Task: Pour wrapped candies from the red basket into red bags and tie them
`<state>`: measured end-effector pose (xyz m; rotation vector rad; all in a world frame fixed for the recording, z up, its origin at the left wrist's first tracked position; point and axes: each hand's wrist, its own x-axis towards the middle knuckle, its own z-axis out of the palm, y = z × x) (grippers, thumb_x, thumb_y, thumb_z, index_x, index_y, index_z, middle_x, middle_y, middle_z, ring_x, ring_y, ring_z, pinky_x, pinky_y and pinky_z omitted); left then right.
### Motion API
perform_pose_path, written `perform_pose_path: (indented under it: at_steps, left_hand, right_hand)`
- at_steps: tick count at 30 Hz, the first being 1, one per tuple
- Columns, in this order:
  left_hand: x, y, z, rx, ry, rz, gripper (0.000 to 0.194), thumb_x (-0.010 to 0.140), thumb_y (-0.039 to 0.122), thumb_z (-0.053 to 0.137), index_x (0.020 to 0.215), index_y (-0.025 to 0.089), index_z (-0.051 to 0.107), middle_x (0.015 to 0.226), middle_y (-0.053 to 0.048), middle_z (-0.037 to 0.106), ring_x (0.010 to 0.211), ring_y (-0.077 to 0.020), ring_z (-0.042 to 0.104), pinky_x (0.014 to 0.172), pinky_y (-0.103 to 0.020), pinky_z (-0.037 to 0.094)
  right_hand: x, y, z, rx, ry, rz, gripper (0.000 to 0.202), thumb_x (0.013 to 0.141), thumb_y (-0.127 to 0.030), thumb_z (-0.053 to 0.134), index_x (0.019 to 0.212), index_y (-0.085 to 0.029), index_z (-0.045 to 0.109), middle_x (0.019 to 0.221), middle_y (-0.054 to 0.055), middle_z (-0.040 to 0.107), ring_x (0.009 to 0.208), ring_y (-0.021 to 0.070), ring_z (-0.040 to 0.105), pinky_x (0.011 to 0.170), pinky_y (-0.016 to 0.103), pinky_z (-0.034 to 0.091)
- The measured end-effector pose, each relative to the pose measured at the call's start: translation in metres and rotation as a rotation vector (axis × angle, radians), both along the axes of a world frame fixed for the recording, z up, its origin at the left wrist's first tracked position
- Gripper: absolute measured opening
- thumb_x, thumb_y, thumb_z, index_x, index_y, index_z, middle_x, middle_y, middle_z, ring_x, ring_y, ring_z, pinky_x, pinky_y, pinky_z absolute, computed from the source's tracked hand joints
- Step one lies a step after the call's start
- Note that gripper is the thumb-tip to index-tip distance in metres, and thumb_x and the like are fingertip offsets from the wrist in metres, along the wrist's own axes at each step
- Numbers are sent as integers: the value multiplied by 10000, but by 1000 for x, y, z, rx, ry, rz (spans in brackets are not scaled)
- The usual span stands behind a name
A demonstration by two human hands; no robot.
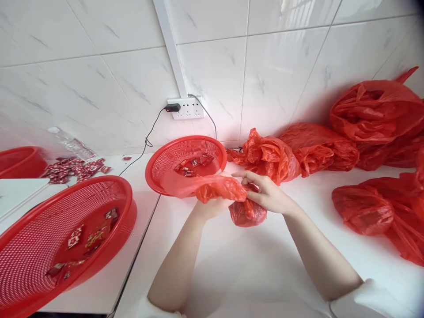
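Between my hands hangs a thin red plastic bag [248, 215], its filled lower end bulging over the white table and its loose top gathered to the left. My left hand [213, 208] is closed on the gathered top, with its fingers mostly covered by the plastic. From the other side, my right hand [269, 193] pinches the bag at its neck, fingers bent. What fills the bag cannot be made out through the plastic. Just behind it stands a red mesh basket [155, 165] holding small red wrapped packets [194, 163].
A larger red basket [129, 207] with a few packets stands at left. Behind it lie loose red packets [62, 170] and a clear plastic bottle [73, 145]. Several red bags [377, 112] crowd the right. A power strip [188, 108] with cables is on the tiled wall.
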<state>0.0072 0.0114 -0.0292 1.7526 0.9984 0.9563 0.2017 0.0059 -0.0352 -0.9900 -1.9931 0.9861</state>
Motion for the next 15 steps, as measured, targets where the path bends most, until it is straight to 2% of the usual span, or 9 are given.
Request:
perform_pose_path:
  at_steps: [3,5,8,10,12,15]
  left_hand:
    - [-4,0,1,-13,-11,-73,148,743,226,660,812,208,530,837,-10,571,780,-161,557,703,-298,435]
    - [-8,4,-2,-111,-110,-192,168,750,220,665,829,202,518,810,-6,589,774,-152,570,691,-283,437]
    - [-11,11,-9,-268,-344,-386,247,718,201,711,840,195,497,734,8,615,682,-126,581,650,-261,440]
    - [-10,14,-13,-328,-430,-444,262,695,199,735,823,189,506,703,10,626,627,-113,577,638,-260,445]
    - [-8,13,-13,-305,-410,-404,261,674,190,749,801,187,521,709,1,639,635,-122,588,669,-282,460]
    - [-5,7,-6,-117,-266,-162,261,635,151,755,798,201,557,748,0,636,698,-148,587,782,-344,462]
  right_hand:
    - [-2,0,0,-22,11,51,176,863,-179,493,1015,-209,578,969,22,623,862,157,585,772,290,465]
    - [-4,1,-1,-39,66,80,85,870,-208,509,941,-202,555,922,11,615,806,140,571,735,270,456]
    - [-7,2,-4,-64,191,152,70,857,-252,559,883,-191,539,856,-1,580,749,122,541,692,247,440]
    - [-7,4,-6,-77,236,180,94,839,-265,589,851,-183,544,821,-6,553,720,116,523,662,238,429]
    - [-7,5,-8,-74,239,172,75,831,-242,587,834,-177,549,810,-5,537,710,114,511,650,237,420]
    - [-5,5,-9,-57,216,128,36,828,-206,550,849,-177,545,827,8,549,731,125,512,668,250,424]
